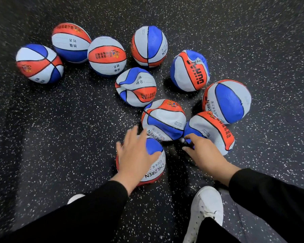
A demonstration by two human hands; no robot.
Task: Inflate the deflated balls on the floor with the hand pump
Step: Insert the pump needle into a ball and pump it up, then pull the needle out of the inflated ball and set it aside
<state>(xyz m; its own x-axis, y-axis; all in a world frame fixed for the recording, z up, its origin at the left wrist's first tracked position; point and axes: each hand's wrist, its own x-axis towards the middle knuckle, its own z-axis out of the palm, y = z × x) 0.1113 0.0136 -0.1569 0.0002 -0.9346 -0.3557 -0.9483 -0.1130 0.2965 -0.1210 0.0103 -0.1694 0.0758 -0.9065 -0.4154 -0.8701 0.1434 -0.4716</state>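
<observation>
Balls: ten red, white and blue balls lie on the speckled dark floor (pixel 68 120), several of them dented and creased
Landmark: the nearest ball (pixel 154 165), printed CHILDREN, lies just ahead of the white shoe (pixel 206 209)
Left hand: the left hand (pixel 135 155) rests on top of the nearest ball with fingers spread and straight
Right hand: the right hand (pixel 203 155), to the right of the nearest ball, pinches a small dark object (pixel 184 142) between thumb and fingers; whether this is the pump cannot be told
Close neighbours: a creased ball (pixel 163 120) touches the nearest ball on its far side, and another (pixel 212 130) sits just right of that, behind the right hand
Far group: seven more balls spread beyond the nearest ball, four to its far left and centre, three to its far right
Containers: no box or bag shows; the balls sit loose on the floor
Sleeves: both arms wear black sleeves (pixel 98 207)
</observation>
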